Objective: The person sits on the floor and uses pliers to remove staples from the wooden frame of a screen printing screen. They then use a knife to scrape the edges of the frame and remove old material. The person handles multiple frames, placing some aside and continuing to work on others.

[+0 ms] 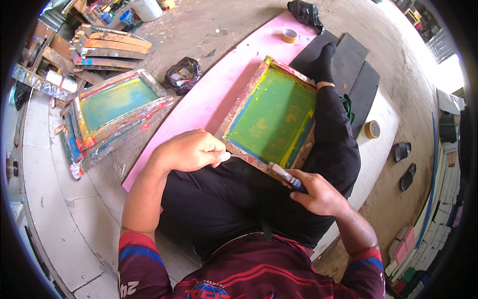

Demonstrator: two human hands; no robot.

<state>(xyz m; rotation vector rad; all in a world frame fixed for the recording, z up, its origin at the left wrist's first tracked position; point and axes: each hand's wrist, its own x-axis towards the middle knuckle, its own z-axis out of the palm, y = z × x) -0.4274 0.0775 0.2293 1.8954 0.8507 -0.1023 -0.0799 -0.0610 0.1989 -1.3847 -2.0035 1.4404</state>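
Logged from my distant post, largest to smallest. Pink board [219, 84], one: a long flat panel running diagonally from the left of centre to the top of the frame. White panel [388, 117], one: on the right, partly covered by flat black sheets [366, 82]. Screen-printing frame [269, 117], one: centre of the frame, between the wearer's black-trousered legs, its near edge above the lap; green mesh with pale motifs, yellow smears at the borders, paint-stained wooden rails. Further screen frames [119, 102], stacked at left, the top one with blue-green mesh and a spattered rim. Timber strips [112, 47], one pile, upper left. Black plastic bag [184, 74], one, beside the pink board's left edge.

Left hand [199, 149], one: near the frame's lower-left corner, thumb and forefinger pressed together, pinching a thin piece [233, 156] too small for me to identify. Right hand [316, 192], one: right of centre, fingers wrapped round a paint-stained tool [286, 176] with a dark end; its tip points at the near rail, and I cannot tell its exact kind or whether it touches. Tape rolls, two: one at top centre [289, 40], one at right [369, 130].
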